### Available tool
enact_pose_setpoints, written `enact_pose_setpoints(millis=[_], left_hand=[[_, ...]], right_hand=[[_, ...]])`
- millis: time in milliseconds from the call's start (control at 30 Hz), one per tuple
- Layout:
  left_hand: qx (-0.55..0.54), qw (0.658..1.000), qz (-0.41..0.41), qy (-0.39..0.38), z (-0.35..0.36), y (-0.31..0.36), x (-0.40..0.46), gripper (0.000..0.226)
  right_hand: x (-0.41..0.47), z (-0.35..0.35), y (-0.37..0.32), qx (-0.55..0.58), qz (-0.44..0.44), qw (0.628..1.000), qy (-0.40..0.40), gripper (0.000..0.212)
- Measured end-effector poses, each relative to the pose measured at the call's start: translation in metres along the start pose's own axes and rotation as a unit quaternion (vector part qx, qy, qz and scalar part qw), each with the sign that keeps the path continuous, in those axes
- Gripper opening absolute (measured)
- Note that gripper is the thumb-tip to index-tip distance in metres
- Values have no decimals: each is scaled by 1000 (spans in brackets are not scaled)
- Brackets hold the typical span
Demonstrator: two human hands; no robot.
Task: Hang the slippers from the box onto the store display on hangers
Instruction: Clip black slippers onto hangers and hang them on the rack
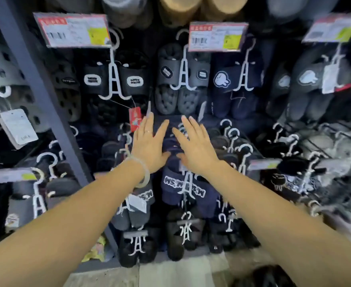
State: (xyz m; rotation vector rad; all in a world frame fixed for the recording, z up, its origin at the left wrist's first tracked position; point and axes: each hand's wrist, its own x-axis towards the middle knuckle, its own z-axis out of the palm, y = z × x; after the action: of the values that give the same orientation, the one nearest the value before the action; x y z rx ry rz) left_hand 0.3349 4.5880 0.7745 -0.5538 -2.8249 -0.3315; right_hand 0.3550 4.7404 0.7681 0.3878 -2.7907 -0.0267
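Observation:
Both my arms reach into the slipper display. My left hand (149, 141) and my right hand (195, 141) lie side by side, fingers spread flat, pressing on a row of navy slippers (171, 146) hung on a middle peg. Neither hand grips anything. Just below them a navy pair with white lettering (170, 183) hangs on a white plastic hanger (188, 184). A pale bangle circles my left wrist. The box is out of sight.
Rows of dark slippers on white hangers fill the wall: black pair (112, 79), grey pair (182, 73), navy pair with a white patch (240, 79). Price labels (217, 37) sit above. A grey upright post (35, 79) stands left. The pale floor (170, 272) shows below.

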Motion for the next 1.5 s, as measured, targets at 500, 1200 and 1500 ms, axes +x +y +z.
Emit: enact_pose_setpoints(millis=[500, 1200, 1500], left_hand=[[-61, 946, 249, -197, 134, 324, -76, 80], [-78, 885, -43, -457, 416, 451, -127, 68], [-121, 830, -95, -537, 586, 434, -186, 66]], right_hand=[[-320, 7, 226, -18, 232, 964, -127, 67], [-518, 233, 424, 117, 309, 841, -429, 57], [-590, 420, 434, 166, 409, 728, -524, 56]])
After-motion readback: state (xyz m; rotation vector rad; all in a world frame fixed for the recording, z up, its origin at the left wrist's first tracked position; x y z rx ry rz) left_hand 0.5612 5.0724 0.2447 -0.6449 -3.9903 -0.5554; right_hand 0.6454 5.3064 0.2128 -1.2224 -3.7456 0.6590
